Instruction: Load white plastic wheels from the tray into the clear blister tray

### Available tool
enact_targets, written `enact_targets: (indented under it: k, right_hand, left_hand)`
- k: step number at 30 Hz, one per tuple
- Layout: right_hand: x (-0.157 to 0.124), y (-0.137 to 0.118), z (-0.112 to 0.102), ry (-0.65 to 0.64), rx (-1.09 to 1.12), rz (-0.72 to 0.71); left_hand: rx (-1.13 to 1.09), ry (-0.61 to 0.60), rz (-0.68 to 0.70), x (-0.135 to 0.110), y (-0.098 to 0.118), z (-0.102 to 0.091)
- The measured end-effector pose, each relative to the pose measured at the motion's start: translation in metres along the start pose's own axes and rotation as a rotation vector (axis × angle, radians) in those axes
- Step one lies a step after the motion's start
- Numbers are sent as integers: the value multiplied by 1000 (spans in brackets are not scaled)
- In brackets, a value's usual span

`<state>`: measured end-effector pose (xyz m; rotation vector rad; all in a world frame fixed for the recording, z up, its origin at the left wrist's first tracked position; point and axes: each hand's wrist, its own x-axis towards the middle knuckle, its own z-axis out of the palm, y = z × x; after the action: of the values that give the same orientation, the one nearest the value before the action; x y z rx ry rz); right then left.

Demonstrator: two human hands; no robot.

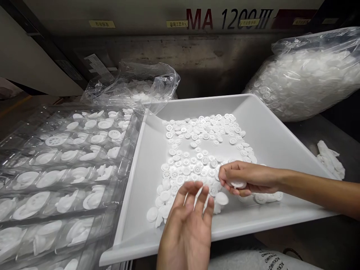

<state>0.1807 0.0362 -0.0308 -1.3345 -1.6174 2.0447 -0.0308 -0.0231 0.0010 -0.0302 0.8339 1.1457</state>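
Left hand (187, 228): fingers spread, just above white plastic discs (194, 165) scattered across a white tray (270, 142). Right hand (250, 178): pinching one disc (238, 183) over the layer. Left of tray, clear blister trays (56, 180); farther back, a clear bag (303, 78) of discs.

A machine housing lettered MA 1200 III (225, 18) standing at the back, a bulging clear bag of white discs (303, 78) sagging below its right end, a crumpled clear bag (132, 84) slumping below its middle, clear blister trays of white parts (64, 168) lying farther below-left, a white cloth (329, 159) lying far below its right end.

Free room lies above the white tray (270, 150), but its raised rim (132, 180) walls off the clear blister tray (64, 168).
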Motion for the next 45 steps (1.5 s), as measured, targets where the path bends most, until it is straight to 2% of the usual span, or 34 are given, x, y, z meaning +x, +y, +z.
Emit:
enact_targets:
  k: [2, 4, 6, 8, 11, 13, 14, 18, 22, 28, 32, 35, 37, 39, 42, 45]
  right_hand:
    - [-5, -19, 4, 85, -3, -111]
    - [-10, -39, 14, 161, -61, -226]
    - [-15, -53, 24, 185, -194, -321]
    - [-15, -59, 29, 214, -415, -458]
    - [-8, -53, 19, 386, -559, -621]
    - [-4, -46, 7, 474, -501, -596]
    - [-3, -44, 3, 471, -485, -566]
    - [-10, -41, 3, 310, -570, -553]
    - [-17, -42, 13, 293, -754, -549]
    - [-14, -46, 8, 315, -538, -499]
    - [-10, -47, 9, 345, -336, -464]
    - [-8, -46, 10, 368, -313, -413]
    - [-9, -45, 10, 375, -329, -419]
    - [-13, -44, 10, 417, -390, -448]
    - [-20, -42, 13, 508, -553, -487]
    - [-26, -42, 20, 506, -668, -416]
  left_hand:
    - [-55, 68, -26, 11, -8, 18]
    - [-78, 40, -61, 19, -17, 29]
    - [-108, 8, -89, 24, -23, 35]
    - [-131, -4, -88, 26, -24, 38]
    - [-155, 39, -17, 27, -20, 37]
    - [-160, 70, 11, 27, -17, 36]
    - [-164, 72, 3, 27, -16, 36]
    - [-185, 55, -53, 27, -17, 33]
    - [-188, 50, -52, 27, -17, 34]
    - [-117, 84, -51, 23, -13, 42]
    - [-46, -83, -60, 21, -17, 37]
    - [-29, -194, -147, 22, -20, 32]
    - [-27, -221, -170, 22, -21, 30]
    - [-18, -197, -169, 22, -19, 30]
    - [-17, -100, -170, 21, -17, 32]
    - [-57, -36, -157, 21, -17, 34]
